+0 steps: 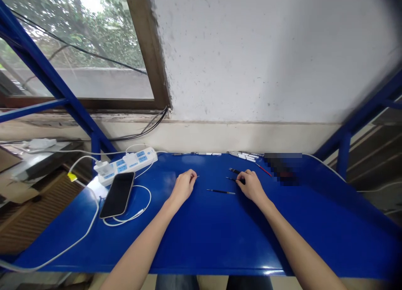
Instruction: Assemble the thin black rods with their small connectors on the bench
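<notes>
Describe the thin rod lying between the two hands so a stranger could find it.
Start at the blue table. Between the left hand and right hand lies a thin black rod. Unlike the dark tools at the right hand, no hand touches it.

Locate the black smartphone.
Head view, left side of the blue table: the black smartphone lies beside the white power strip, left of the left hand.

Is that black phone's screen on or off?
Off, it seems: the black smartphone lying face up on the blue table shows only a dark, blank screen.
</notes>
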Demonstrator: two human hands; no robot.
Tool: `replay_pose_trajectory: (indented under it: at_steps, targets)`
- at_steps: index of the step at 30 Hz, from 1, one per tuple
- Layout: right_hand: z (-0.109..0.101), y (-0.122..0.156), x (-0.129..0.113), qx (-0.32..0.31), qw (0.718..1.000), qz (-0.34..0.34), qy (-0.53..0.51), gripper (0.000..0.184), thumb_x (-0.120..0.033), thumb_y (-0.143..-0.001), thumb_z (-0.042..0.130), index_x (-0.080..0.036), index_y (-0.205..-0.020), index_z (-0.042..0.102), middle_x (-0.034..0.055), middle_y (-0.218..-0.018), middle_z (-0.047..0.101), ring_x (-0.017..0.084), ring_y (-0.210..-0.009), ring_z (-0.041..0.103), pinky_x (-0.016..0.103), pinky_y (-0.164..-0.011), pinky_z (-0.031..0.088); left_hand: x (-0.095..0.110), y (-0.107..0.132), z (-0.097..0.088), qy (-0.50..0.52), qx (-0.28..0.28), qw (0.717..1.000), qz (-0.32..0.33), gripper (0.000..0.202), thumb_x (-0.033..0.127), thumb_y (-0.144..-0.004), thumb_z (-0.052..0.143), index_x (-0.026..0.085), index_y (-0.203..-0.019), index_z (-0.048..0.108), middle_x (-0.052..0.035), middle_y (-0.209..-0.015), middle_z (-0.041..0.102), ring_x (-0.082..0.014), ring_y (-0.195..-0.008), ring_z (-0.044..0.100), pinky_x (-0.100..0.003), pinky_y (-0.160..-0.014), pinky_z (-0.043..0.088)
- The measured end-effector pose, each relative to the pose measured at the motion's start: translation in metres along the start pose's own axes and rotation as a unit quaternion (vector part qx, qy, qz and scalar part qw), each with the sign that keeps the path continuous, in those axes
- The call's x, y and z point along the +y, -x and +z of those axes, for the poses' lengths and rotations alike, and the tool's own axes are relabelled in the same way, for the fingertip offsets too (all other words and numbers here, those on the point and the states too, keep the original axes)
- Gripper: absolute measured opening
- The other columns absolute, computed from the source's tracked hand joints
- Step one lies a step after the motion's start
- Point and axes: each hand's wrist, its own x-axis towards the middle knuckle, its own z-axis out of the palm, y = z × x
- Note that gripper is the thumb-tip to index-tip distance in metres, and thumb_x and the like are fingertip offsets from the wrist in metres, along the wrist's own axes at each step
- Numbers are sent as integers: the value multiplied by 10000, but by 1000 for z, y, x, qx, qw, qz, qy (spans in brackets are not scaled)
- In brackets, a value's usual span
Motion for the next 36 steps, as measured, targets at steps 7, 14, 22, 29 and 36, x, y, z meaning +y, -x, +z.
replay_pose_trajectory:
  at_steps: [7, 14, 22, 29, 36]
  targets:
    - [-13, -2, -19, -49, 977, 18, -205, 151, -307, -809, 523, -201, -735, 602, 38, -737, 627, 196, -745, 551, 336, -722, 424, 24, 2, -4, 103, 66, 992, 32, 131, 249, -869, 504, 191, -826, 614, -24, -804, 672, -139, -702, 615, -249, -678, 476]
    - [-17, -1, -38, -128, 857, 127, -483, 324, -500, -715, 653, -180, -739, 607, -33, -581, 517, 111, -528, 463, 265, -550, 385, 16, 1, 10, 256, 22, 966, -24, 181, 313, -829, 561, 172, -897, 652, -44, -831, 676, -154, -760, 629, -267, -706, 498]
    - [-18, 1, -42, -169, 731, 156, -643, 338, -429, -643, 777, -164, -830, 680, 4, -653, 573, 130, -612, 518, 291, -601, 415, 24, 3, 10, 303, -18, 950, -72, 387, 503, -863, 492, 173, -664, 512, 25, -544, 540, -95, -484, 518, -206, -482, 410]
    - [-17, 0, -40, -147, 705, 139, -680, 307, -423, -716, 738, -168, -887, 720, 37, -727, 618, 145, -678, 546, 309, -648, 445, 28, 2, 10, 420, -43, 901, -95, 315, 450, -767, 657, 140, -748, 604, -34, -655, 677, -129, -569, 624, -237, -542, 479]
    - [-20, 2, -43, -152, 698, 140, -685, 319, -415, -736, 726, -161, -930, 725, 69, -819, 661, 161, -755, 587, 303, -681, 464, 33, 1, 8, 488, -26, 862, -131, 359, 377, -654, 786, 119, -847, 628, -108, -835, 742, -220, -805, 705, -335, -745, 546]
